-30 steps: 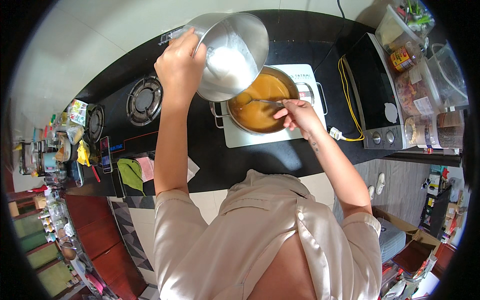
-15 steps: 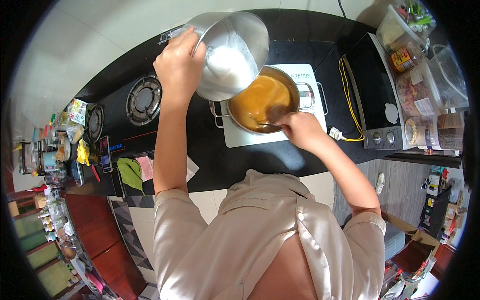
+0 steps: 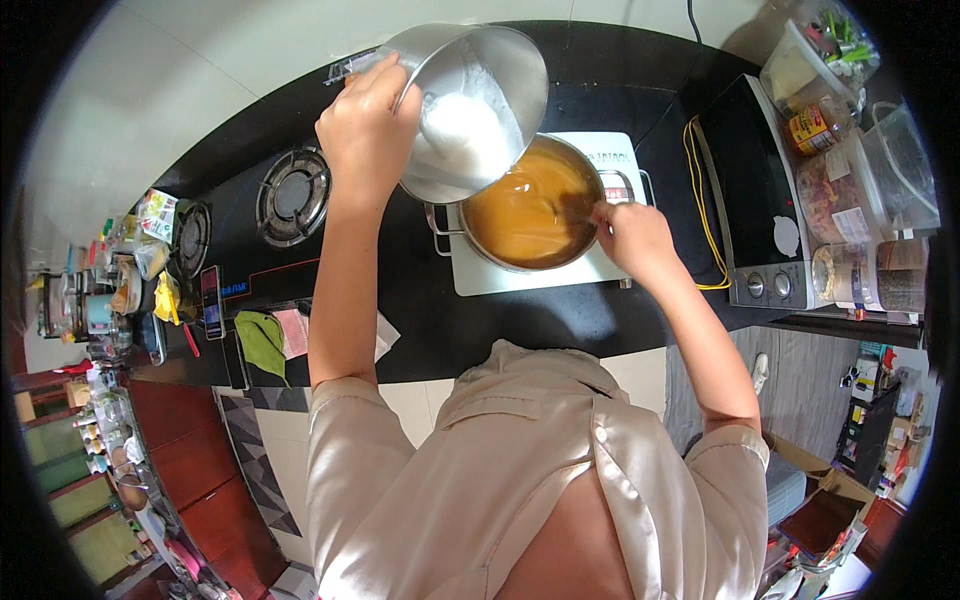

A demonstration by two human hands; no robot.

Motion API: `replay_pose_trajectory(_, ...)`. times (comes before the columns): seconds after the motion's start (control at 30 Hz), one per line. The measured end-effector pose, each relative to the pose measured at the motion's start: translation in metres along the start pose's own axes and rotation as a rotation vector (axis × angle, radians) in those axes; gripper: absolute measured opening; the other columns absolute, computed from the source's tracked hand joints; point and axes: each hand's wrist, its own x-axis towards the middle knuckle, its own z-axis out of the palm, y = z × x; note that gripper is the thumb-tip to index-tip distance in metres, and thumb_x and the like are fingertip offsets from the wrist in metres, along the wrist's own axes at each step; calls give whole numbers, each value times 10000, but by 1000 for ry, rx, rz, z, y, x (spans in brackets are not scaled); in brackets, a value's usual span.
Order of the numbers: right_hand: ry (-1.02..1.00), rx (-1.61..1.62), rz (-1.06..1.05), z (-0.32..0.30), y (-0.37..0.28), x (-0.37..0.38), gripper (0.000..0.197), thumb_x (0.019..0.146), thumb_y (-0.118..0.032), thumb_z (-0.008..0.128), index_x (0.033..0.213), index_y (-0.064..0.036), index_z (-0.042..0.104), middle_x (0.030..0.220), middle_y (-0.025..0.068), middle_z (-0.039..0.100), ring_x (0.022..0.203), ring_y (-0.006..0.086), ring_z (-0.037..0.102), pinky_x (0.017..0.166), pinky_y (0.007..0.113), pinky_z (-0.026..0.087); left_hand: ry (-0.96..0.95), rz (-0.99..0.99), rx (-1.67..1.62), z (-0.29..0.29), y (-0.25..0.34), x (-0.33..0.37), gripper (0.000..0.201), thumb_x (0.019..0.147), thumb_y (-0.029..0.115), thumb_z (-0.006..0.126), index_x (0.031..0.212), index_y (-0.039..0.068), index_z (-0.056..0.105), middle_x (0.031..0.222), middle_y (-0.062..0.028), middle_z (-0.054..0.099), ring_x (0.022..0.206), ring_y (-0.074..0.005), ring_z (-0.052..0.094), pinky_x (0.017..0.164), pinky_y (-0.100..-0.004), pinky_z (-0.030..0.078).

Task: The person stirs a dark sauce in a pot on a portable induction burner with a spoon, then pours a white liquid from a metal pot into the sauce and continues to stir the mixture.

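pouring step here: left hand (image 3: 368,125) is clamped on the rim of a tilted steel bowl (image 3: 470,110) of white powder, held over the pot (image 3: 535,205) of orange liquid on the white cooktop (image 3: 480,275), mid-surface near the back edge. right hand (image 3: 630,235) is closed on what looks like a stirring tool at the pot's right rim. next needs more tilt plus steady stirring.

Bright, even indoor light from above. Soft shadows on the black counter (image 3: 420,300) beneath the arms. Glare on the steel bowl (image 3: 470,110) and the satin shirt (image 3: 500,480). Strong fisheye bending, black vignette at the rim. Sharp centre, softer cluttered edges.
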Motion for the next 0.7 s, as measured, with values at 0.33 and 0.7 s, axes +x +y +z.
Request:
replay_pose_trajectory(0.33,98,96,-170,42,-27,35,188,752,-93,608,922,-81,687,774,151,645,704,324,659,640,412,532,-14,17,7,1,0,4,243,746,93,603,616,25,410,995,-62,719,594,-294,605,529,-354,484)
replay_pose_trajectory(0.7,34,-549,-233,-10,-21,71,141,754,-91,608,822,-91,732,829,119,681,801,273,674,670,338,558,-10,9,-18,0,0,4,248,751,99,614,623,25,414,997,-67,716,591,-297,594,531,-352,478)
